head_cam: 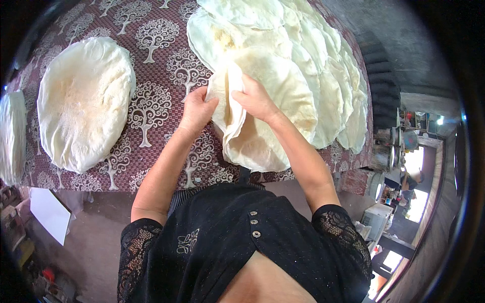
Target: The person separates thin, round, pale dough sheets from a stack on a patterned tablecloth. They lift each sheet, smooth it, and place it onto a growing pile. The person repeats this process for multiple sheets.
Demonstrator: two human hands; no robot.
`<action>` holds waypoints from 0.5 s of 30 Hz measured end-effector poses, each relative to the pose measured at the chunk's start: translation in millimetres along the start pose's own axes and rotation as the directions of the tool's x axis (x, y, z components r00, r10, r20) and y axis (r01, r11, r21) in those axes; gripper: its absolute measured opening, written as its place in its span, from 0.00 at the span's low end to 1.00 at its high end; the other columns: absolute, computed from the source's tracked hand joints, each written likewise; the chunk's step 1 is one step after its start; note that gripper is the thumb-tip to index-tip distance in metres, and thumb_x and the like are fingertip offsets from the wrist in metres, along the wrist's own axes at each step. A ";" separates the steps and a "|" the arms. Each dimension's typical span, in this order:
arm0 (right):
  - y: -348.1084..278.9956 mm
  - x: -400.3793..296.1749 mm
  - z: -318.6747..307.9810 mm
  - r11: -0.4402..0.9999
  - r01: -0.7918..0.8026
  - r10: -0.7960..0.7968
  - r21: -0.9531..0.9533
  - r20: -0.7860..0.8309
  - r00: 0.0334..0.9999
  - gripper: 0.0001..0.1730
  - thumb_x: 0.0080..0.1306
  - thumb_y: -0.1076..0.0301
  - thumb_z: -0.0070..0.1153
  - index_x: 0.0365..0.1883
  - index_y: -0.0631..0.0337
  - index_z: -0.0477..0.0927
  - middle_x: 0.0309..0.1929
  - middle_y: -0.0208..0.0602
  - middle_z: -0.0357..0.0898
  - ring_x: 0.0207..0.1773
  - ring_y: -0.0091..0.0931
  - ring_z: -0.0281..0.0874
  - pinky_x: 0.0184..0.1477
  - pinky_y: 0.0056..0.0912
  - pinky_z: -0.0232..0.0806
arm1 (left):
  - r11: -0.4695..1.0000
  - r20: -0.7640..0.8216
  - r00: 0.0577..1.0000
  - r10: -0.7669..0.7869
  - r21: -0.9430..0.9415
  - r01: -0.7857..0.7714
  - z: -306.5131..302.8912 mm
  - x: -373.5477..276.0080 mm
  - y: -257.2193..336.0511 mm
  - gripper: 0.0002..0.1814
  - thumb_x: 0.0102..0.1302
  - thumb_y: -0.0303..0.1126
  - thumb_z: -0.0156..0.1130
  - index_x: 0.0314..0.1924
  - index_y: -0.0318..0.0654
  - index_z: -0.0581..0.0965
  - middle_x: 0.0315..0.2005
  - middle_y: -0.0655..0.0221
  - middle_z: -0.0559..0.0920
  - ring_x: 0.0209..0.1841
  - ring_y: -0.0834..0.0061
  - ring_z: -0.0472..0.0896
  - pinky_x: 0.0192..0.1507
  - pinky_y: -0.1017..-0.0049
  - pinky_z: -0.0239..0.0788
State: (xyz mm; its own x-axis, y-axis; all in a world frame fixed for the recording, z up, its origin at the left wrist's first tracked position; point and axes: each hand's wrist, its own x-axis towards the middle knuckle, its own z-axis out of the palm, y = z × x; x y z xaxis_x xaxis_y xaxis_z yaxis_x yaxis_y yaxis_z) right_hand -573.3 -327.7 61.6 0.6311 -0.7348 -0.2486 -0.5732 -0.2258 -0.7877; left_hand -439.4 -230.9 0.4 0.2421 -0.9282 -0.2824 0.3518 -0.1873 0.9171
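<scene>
A thin, pale sheet of flatbread [235,113] is gathered into folds in front of me, over the near left edge of the spread-out sheets. My left hand [199,108] pinches its left edge between thumb and fingers. From the other side, my right hand [255,97] grips a raised fold, with the thumb on top and the fingers hidden behind. Under and beyond my hands, many overlapping flatbread sheets [322,72] cover the right part of the table. A round stack of flatbreads [85,102] lies to the left of my hands.
A maroon tablecloth with white tree patterns [149,106] covers the table. Another flatbread stack [13,136] sits at the far left edge. A white board [50,216] is below the table's near left side. At right, a person [411,181] is near bright openings.
</scene>
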 end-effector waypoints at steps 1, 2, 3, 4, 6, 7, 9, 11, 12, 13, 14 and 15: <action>12.1 -8.9 -2.0 0.969 0.032 -0.024 0.246 -0.036 0.999 0.25 0.60 0.66 0.54 0.54 0.70 0.72 0.45 0.44 0.80 0.49 0.31 0.79 0.50 0.33 0.72 | 0.992 0.003 0.999 -0.042 -0.122 0.042 0.2 -1.9 0.5 0.15 0.62 0.24 0.57 0.49 0.25 0.76 0.38 0.64 0.83 0.38 0.78 0.81 0.44 0.77 0.74; 21.8 -18.6 -7.0 0.877 0.069 -0.038 0.476 -0.075 0.996 0.25 0.59 0.68 0.53 0.54 0.70 0.72 0.46 0.42 0.80 0.49 0.31 0.79 0.50 0.33 0.72 | 0.990 -0.004 0.998 -0.067 -0.128 0.066 1.0 -3.0 3.7 0.15 0.61 0.23 0.57 0.48 0.25 0.77 0.39 0.62 0.83 0.38 0.76 0.82 0.44 0.76 0.74; 19.4 -27.4 -11.9 0.833 0.067 0.001 0.549 -0.122 0.993 0.24 0.59 0.69 0.52 0.53 0.71 0.72 0.45 0.41 0.80 0.47 0.30 0.79 0.47 0.31 0.73 | 0.989 -0.026 0.997 -0.078 -0.127 0.074 -1.3 -3.8 4.2 0.15 0.61 0.23 0.58 0.48 0.25 0.77 0.39 0.62 0.83 0.38 0.76 0.82 0.44 0.76 0.74; 13.2 -41.3 -20.9 0.783 0.068 0.050 0.618 -0.171 0.984 0.23 0.59 0.69 0.51 0.52 0.71 0.73 0.44 0.40 0.80 0.44 0.29 0.79 0.44 0.29 0.74 | 0.989 -0.038 0.995 -0.090 -0.125 0.084 -1.3 -4.1 4.0 0.14 0.61 0.23 0.58 0.48 0.25 0.77 0.39 0.62 0.83 0.39 0.75 0.82 0.44 0.76 0.74; 22.6 -56.7 -43.0 0.672 0.131 0.108 0.729 -0.271 0.956 0.21 0.59 0.70 0.49 0.50 0.72 0.73 0.43 0.40 0.80 0.42 0.28 0.80 0.42 0.28 0.76 | 0.989 -0.049 0.994 -0.095 -0.119 0.089 -6.0 0.8 -4.1 0.14 0.61 0.22 0.59 0.47 0.25 0.76 0.39 0.60 0.83 0.38 0.74 0.82 0.44 0.75 0.75; 36.4 -64.4 -56.9 0.614 0.192 0.122 0.765 -0.333 0.935 0.21 0.59 0.71 0.50 0.51 0.72 0.73 0.43 0.41 0.79 0.43 0.28 0.80 0.43 0.29 0.76 | 0.983 -0.048 0.992 -0.115 -0.147 0.107 -2.8 1.2 0.0 0.13 0.62 0.22 0.58 0.47 0.25 0.76 0.38 0.60 0.83 0.37 0.73 0.83 0.43 0.74 0.76; 64.4 -76.6 -81.9 0.436 0.289 0.205 0.852 -0.407 0.890 0.20 0.60 0.70 0.49 0.48 0.74 0.74 0.40 0.44 0.80 0.37 0.31 0.81 0.40 0.31 0.77 | 0.980 -0.072 0.983 -0.168 -0.120 0.159 -0.8 -1.7 9.5 0.13 0.63 0.22 0.57 0.47 0.25 0.76 0.38 0.60 0.83 0.36 0.72 0.83 0.42 0.73 0.77; 89.8 -98.1 -108.7 0.190 0.250 0.235 0.949 -0.291 0.927 0.21 0.63 0.68 0.46 0.50 0.75 0.73 0.44 0.48 0.80 0.42 0.33 0.82 0.45 0.31 0.77 | 0.983 -0.124 0.983 -0.139 -0.141 0.121 -4.0 0.4 3.1 0.13 0.60 0.20 0.56 0.45 0.24 0.77 0.35 0.60 0.84 0.32 0.75 0.83 0.36 0.76 0.77; 81.3 -114.5 -109.5 0.315 0.392 0.163 0.865 -0.456 0.875 0.21 0.64 0.66 0.45 0.50 0.72 0.74 0.47 0.48 0.80 0.46 0.34 0.81 0.48 0.33 0.77 | 0.983 -0.148 0.979 -0.140 -0.144 0.118 -3.1 -1.9 5.6 0.12 0.60 0.20 0.56 0.44 0.25 0.77 0.35 0.61 0.83 0.32 0.75 0.82 0.35 0.76 0.76; 64.4 -133.5 -112.8 0.253 0.457 0.113 0.853 -0.495 0.861 0.23 0.66 0.61 0.44 0.55 0.68 0.71 0.52 0.49 0.76 0.51 0.36 0.78 0.52 0.36 0.74 | 0.982 -0.163 0.976 -0.141 -0.151 0.117 -0.8 -3.4 7.8 0.12 0.60 0.20 0.56 0.44 0.25 0.77 0.34 0.61 0.83 0.31 0.76 0.82 0.35 0.77 0.76; 48.5 -151.8 -115.3 0.177 0.514 0.060 0.840 -0.530 0.846 0.26 0.68 0.56 0.43 0.59 0.64 0.69 0.58 0.50 0.72 0.57 0.38 0.74 0.57 0.39 0.72 | 0.987 -0.184 0.976 -0.115 -0.136 0.090 -3.5 -2.7 4.0 0.12 0.59 0.20 0.55 0.43 0.26 0.78 0.34 0.62 0.83 0.31 0.76 0.82 0.34 0.77 0.76; 36.3 -169.4 -121.8 0.138 0.547 0.020 0.825 -0.555 0.832 0.25 0.68 0.57 0.44 0.58 0.64 0.70 0.56 0.49 0.73 0.56 0.37 0.75 0.56 0.39 0.72 | 0.989 -0.191 0.977 -0.091 -0.136 0.066 -7.1 2.2 -5.4 0.12 0.59 0.19 0.55 0.43 0.26 0.78 0.33 0.62 0.83 0.30 0.76 0.82 0.34 0.77 0.76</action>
State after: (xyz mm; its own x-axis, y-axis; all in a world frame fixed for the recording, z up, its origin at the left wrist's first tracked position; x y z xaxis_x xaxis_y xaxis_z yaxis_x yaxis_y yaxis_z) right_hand -764.7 -289.3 143.8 0.2235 -0.9705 0.0905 0.6975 0.0944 -0.7103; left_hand -434.4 -229.7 -7.2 0.3772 -0.8287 -0.4135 0.4866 -0.2026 0.8498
